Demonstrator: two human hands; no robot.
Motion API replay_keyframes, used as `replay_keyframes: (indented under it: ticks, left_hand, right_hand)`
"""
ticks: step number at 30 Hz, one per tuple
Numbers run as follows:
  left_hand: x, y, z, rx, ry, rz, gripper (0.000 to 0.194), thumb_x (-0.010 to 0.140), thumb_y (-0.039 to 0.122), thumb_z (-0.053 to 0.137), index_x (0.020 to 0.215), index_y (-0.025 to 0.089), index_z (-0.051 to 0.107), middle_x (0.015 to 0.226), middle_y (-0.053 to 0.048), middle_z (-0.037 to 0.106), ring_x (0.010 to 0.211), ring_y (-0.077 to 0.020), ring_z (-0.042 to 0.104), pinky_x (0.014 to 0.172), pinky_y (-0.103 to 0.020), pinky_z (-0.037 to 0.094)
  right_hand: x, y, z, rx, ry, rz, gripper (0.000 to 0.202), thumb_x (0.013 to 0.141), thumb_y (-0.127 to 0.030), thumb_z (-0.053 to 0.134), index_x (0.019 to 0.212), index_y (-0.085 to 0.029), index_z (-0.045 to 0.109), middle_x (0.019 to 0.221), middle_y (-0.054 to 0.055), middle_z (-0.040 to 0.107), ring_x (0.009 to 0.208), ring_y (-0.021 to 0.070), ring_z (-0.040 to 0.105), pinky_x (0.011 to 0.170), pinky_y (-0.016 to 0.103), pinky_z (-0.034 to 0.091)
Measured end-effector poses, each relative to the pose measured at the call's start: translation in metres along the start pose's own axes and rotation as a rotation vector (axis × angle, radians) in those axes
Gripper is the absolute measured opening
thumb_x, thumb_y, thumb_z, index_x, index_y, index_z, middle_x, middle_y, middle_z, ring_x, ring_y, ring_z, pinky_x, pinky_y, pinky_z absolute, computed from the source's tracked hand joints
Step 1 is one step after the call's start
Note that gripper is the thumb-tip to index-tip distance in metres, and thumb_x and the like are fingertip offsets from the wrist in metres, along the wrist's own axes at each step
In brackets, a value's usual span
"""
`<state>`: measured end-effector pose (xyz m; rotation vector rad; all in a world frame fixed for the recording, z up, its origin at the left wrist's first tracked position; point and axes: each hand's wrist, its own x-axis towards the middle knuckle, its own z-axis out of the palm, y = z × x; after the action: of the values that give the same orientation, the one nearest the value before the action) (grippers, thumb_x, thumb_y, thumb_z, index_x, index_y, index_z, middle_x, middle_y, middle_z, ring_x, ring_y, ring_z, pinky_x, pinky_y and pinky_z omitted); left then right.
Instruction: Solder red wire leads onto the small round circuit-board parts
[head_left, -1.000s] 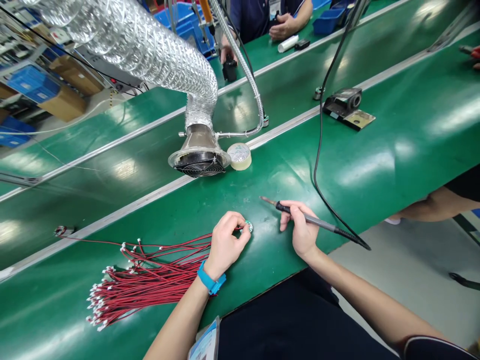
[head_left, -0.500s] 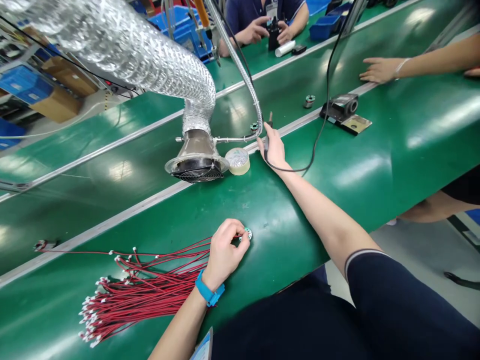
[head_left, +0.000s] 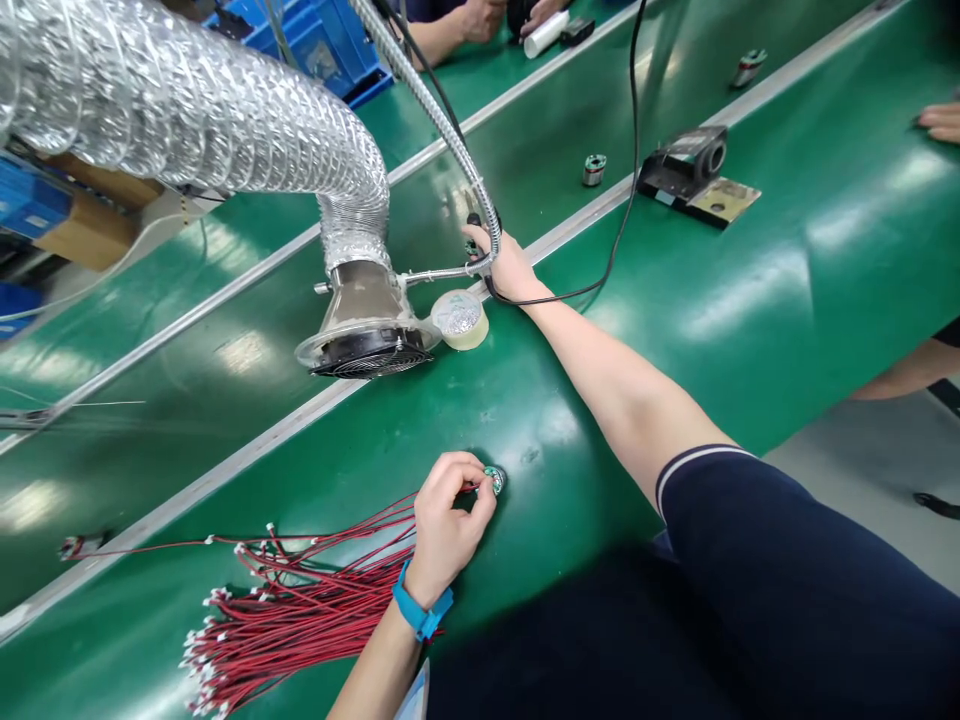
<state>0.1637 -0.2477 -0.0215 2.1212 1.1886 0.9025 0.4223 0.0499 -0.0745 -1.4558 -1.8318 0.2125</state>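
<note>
My left hand (head_left: 450, 510), with a blue wristband, is closed in a pinch on a red wire (head_left: 469, 488). Its fingertips touch a small round part with a green circuit board (head_left: 495, 480) lying on the green bench. Under and left of that wrist spreads a bundle of red wires (head_left: 300, 620) with white connectors. Across the metal strip, my right hand (head_left: 506, 265) is wrapped round a soldering iron (head_left: 474, 218) with a black cord, its tip pointing away. Close to those fingers is another round part (head_left: 471, 248), partly hidden by the hand and a metal hose.
A foil duct with a black fan (head_left: 375, 350) hangs over the bench, beside a tape roll (head_left: 460, 318). At the right stands a black iron stand with a sponge tray (head_left: 686, 175). Round parts (head_left: 594, 170) lie beyond the strip. Other people's hands (head_left: 943, 120) show at the edges.
My right hand has reached further forward over the metal strip with the soldering iron, close to the round part there. My left hand keeps its pinch. The view has shifted a little.
</note>
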Motion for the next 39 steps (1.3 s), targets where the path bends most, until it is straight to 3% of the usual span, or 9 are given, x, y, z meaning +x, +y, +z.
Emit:
replay_keyframes:
  ticks: [4,8,10,14,17,23,28,35,39]
  left_hand:
    - [-0.003,-0.003,0.002,0.045,-0.009,0.007,0.005,0.096,0.018,0.066,0.095,0.021,0.062,0.099,-0.005,0.066,0.086,-0.0153,0.065,0.068,-0.025,0.052]
    - [-0.013,0.002,0.002,0.281,-0.181,0.028,0.047,0.091,0.041,0.079,0.127,0.021,0.056,0.119,-0.011,0.067,0.103,-0.0235,0.070,0.077,-0.032,0.059]
    - [-0.016,0.008,-0.003,0.415,-0.299,0.035,0.042,0.093,0.047,0.076,0.122,0.022,0.058,0.114,-0.008,0.069,0.096,-0.0229,0.072,0.076,-0.033,0.059]
    - [-0.007,0.024,-0.034,0.551,-0.358,0.035,0.040,0.095,0.055,0.071,0.115,0.022,0.063,0.112,-0.007,0.071,0.087,-0.0221,0.073,0.068,-0.034,0.057]
    - [0.020,0.026,-0.075,0.736,-0.336,-0.035,0.037,0.096,0.051,0.072,0.114,0.019,0.065,0.112,-0.010,0.069,0.088,-0.0242,0.074,0.070,-0.035,0.056]
    - [0.098,-0.044,-0.163,1.008,-0.327,-0.381,0.022,0.094,0.021,0.075,0.110,0.007,0.072,0.116,-0.021,0.069,0.110,-0.0342,0.072,0.095,-0.044,0.057]
    - [0.123,-0.108,-0.204,1.003,-0.240,-0.460,0.040,0.102,0.038,0.067,0.134,0.015,0.063,0.134,-0.012,0.065,0.116,-0.0255,0.067,0.098,-0.048,0.060]
    - [0.079,-0.122,-0.221,0.921,-0.161,-0.383,0.034,0.102,0.034,0.065,0.132,0.016,0.064,0.138,-0.012,0.063,0.123,-0.0269,0.063,0.105,-0.050,0.055]
    - [0.017,-0.112,-0.237,0.782,-0.359,-0.311,0.014,0.098,0.019,0.062,0.102,0.017,0.075,0.109,-0.003,0.071,0.103,-0.0155,0.069,0.096,-0.028,0.052]
  right_hand:
    - [-0.006,-0.013,-0.013,-0.104,0.032,0.069,0.046,0.096,-0.017,0.059,0.141,-0.011,0.051,0.138,0.012,0.059,0.123,0.0211,0.054,0.109,0.037,0.049]
    - [-0.030,-0.035,-0.032,-0.065,0.085,0.086,0.040,0.095,-0.018,0.060,0.133,-0.006,0.057,0.132,0.015,0.062,0.117,0.0192,0.056,0.105,0.033,0.049]
    - [-0.049,-0.042,-0.038,-0.025,0.114,0.068,0.041,0.098,-0.025,0.054,0.131,-0.001,0.060,0.132,0.021,0.061,0.119,0.0240,0.060,0.102,0.037,0.049]
    - [-0.101,-0.046,-0.047,0.038,0.147,0.020,0.050,0.092,-0.033,0.065,0.132,-0.002,0.066,0.120,0.027,0.065,0.112,0.0275,0.065,0.097,0.042,0.049]
    - [-0.149,-0.050,-0.056,0.053,0.212,0.041,0.052,0.084,-0.028,0.079,0.134,-0.022,0.069,0.117,0.021,0.068,0.108,0.0294,0.067,0.098,0.043,0.051]
    - [-0.222,-0.083,-0.079,0.035,0.217,-0.053,0.057,0.090,-0.045,0.070,0.145,-0.048,0.057,0.109,0.016,0.069,0.099,0.0362,0.071,0.085,0.053,0.058]
    - [-0.250,-0.114,-0.086,0.054,0.169,-0.043,0.063,0.090,-0.047,0.067,0.149,-0.058,0.049,0.105,0.013,0.068,0.090,0.0383,0.071,0.079,0.057,0.060]
    - [-0.261,-0.125,-0.086,0.079,0.116,-0.002,0.064,0.086,-0.049,0.067,0.146,-0.063,0.049,0.107,0.012,0.068,0.092,0.0399,0.072,0.082,0.060,0.061]
    - [-0.259,-0.128,-0.085,0.092,0.102,0.002,0.064,0.087,-0.048,0.067,0.147,-0.061,0.051,0.111,0.013,0.068,0.096,0.0397,0.072,0.085,0.060,0.060]
